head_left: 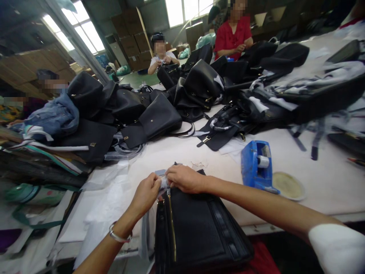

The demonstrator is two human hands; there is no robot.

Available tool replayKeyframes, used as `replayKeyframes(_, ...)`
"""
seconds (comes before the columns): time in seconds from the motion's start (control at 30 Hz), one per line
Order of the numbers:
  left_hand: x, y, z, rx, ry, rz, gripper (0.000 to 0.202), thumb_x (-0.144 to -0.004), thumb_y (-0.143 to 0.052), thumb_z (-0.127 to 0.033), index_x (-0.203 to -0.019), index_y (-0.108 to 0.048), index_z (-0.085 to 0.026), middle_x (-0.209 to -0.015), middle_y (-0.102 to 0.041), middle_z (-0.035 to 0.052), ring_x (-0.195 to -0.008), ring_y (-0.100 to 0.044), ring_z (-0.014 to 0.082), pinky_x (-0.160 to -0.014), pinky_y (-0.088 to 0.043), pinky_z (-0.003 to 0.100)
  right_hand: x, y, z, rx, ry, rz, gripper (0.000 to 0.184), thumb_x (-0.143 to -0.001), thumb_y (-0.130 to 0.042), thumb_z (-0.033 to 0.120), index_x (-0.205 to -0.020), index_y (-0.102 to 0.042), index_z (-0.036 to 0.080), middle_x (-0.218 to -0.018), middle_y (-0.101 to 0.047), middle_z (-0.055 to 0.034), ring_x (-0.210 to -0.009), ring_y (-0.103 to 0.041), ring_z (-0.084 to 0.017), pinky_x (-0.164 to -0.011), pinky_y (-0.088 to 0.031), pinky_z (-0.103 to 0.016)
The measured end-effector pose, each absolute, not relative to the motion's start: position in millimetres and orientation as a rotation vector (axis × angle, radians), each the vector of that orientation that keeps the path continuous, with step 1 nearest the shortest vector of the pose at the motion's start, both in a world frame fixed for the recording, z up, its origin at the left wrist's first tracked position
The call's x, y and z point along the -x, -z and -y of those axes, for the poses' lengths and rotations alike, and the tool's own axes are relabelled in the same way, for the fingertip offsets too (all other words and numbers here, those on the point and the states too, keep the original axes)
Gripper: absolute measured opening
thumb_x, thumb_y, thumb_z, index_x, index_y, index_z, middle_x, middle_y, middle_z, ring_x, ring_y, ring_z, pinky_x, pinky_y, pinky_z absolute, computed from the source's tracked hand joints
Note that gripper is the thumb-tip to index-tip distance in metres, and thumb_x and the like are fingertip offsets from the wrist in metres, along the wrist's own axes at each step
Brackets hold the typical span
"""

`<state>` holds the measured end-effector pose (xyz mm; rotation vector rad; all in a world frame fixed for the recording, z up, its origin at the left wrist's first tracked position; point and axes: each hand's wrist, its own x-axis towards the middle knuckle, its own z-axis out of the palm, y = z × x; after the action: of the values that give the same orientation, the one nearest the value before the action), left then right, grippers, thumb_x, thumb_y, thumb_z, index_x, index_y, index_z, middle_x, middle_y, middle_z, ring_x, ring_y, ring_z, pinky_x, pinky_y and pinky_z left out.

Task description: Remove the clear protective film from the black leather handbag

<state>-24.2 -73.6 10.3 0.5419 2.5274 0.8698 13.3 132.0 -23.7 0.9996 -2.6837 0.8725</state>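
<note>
A black bag (196,228) with a gold zipper along its left side lies in front of me, over the table's near edge. At its far left corner my left hand (148,191) pinches a crumpled piece of clear plastic wrap (163,184). Close against it, my right hand (185,178) has its fingers curled at the same wrap, just above the zipper's end. The fingertips of both hands nearly meet, and exactly what lies under the right fingers is hidden. A small grey-blue piece (160,172) shows just beyond them.
A blue tape dispenser (247,167) and a round, shallow dish (288,185) stand to the right. Black bags (162,118) are heaped across the table's far side. White plastic sheets (108,194) lie at left. Two co-workers (232,36) (161,57) work opposite.
</note>
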Motion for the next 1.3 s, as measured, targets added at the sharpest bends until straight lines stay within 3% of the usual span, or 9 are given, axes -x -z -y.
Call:
replayKeyframes(0.3,20,-3,76,-0.546,-0.770,-2.649,0.021,-0.090,-0.039,-0.034,-0.076,-0.047,-0.021,-0.054,-0.058,-0.0044,-0.050,-0.058,0.0151,-0.053,-0.034,0.025,-7,36,-141,-1.016,-0.634,2.666,0.015,-0.091,-0.052,0.026,-0.099,-0.061,0.017,-0.111,-0.059,-0.0095,-0.102,-0.052,-0.022,-0.089,-0.037,-0.036)
replayKeyframes(0.57,3,-4,84,-0.357,-1.253,-2.275,0.028,-0.088,-0.049,-0.048,-0.094,-0.043,-0.021,-0.065,-0.062,-0.0040,-0.054,-0.058,0.0137,-0.050,-0.039,0.022,-4,30,-139,-0.953,-0.815,2.683,0.009,-0.087,-0.055,0.020,-0.091,-0.061,0.015,-0.102,-0.061,-0.0085,-0.099,-0.054,-0.020,-0.089,-0.038,-0.032)
replayKeyframes(0.7,-4,-5,82,-0.285,-1.322,-2.115,0.033,-0.086,-0.056,-0.045,-0.102,-0.038,-0.022,-0.074,-0.066,-0.0022,-0.053,-0.057,0.0118,-0.049,-0.042,0.021,-6,29,-138,-0.920,-0.800,2.692,0.009,-0.087,-0.053,0.019,-0.092,-0.060,0.015,-0.099,-0.061,-0.0085,-0.098,-0.054,-0.020,-0.089,-0.038,-0.033)
replayKeyframes(0.83,-7,-7,78,-0.287,-1.308,-2.073,0.036,-0.082,-0.060,-0.030,-0.105,-0.035,-0.022,-0.072,-0.065,-0.0038,-0.052,-0.060,0.0119,-0.053,-0.047,0.023,-10,27,-134,-0.929,-0.684,2.672,0.014,-0.091,-0.047,0.021,-0.093,-0.059,0.013,-0.097,-0.060,-0.0105,-0.097,-0.052,-0.021,-0.088,-0.039,-0.035)
replayKeyframes(1.0,-7,-8,73,-0.304,-1.262,-2.099,0.039,-0.081,-0.052,-0.021,-0.116,-0.035,-0.019,-0.068,-0.064,-0.0022,-0.050,-0.062,0.0155,-0.049,-0.049,0.026,-15,25,-132,-1.003,-0.489,2.608,0.023,-0.095,-0.039,0.023,-0.096,-0.058,0.010,-0.100,-0.059,-0.0136,-0.098,-0.051,-0.023,-0.090,-0.040,-0.039)
replayKeyframes(1.2,-8,-6,72,-0.384,-1.277,-2.076,0.047,-0.085,-0.048,-0.022,-0.129,-0.032,-0.021,-0.072,-0.065,-0.0022,-0.047,-0.057,0.0122,-0.046,-0.045,0.023,-20,18,-138,-0.899,-0.976,2.582,0.023,-0.092,-0.052,0.030,-0.108,-0.059,0.015,-0.122,-0.055,-0.0117,-0.113,-0.050,-0.020,-0.096,-0.040,-0.034)
replayKeyframes(1.3,-10,-7,71,-0.412,-1.278,-2.050,0.052,-0.085,-0.049,-0.025,-0.133,-0.030,-0.022,-0.076,-0.064,-0.0011,-0.049,-0.057,0.0117,-0.046,-0.043,0.022,-21,14,-135,-0.876,-1.233,2.551,0.026,-0.089,-0.059,0.035,-0.108,-0.061,0.017,-0.117,-0.058,-0.0091,-0.111,-0.053,-0.019,-0.095,-0.042,-0.031)
